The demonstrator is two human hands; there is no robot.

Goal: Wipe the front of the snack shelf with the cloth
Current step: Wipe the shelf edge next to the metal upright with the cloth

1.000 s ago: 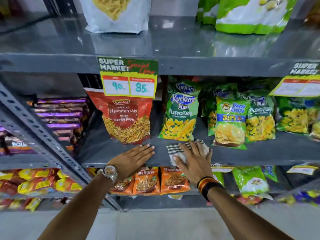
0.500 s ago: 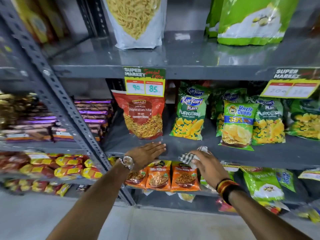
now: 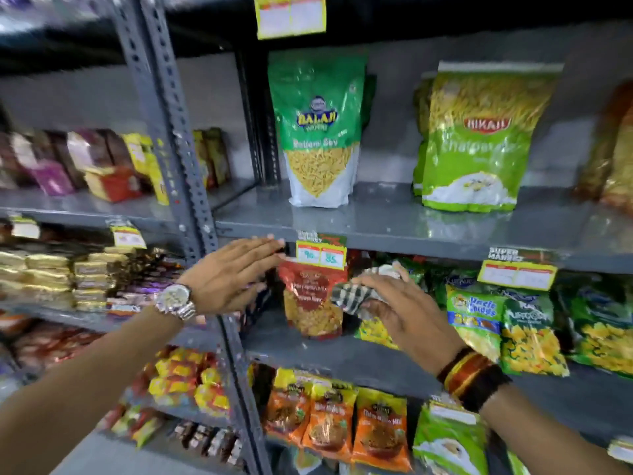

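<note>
The grey painted metal snack shelf [image 3: 394, 231] runs level across the middle of the view, its glossy top board reflecting the packets that stand on it; its narrow front lip stretches from the perforated upright at 9 o'clock off toward 3 o'clock. A second grey board of the same rack lies below it, toward 6 o'clock. The black-and-white checked cloth [image 3: 356, 296] is crumpled into a loose wad, with a paler fold showing at its top, and it sits just under the front lip, in front of the lower row.
</note>
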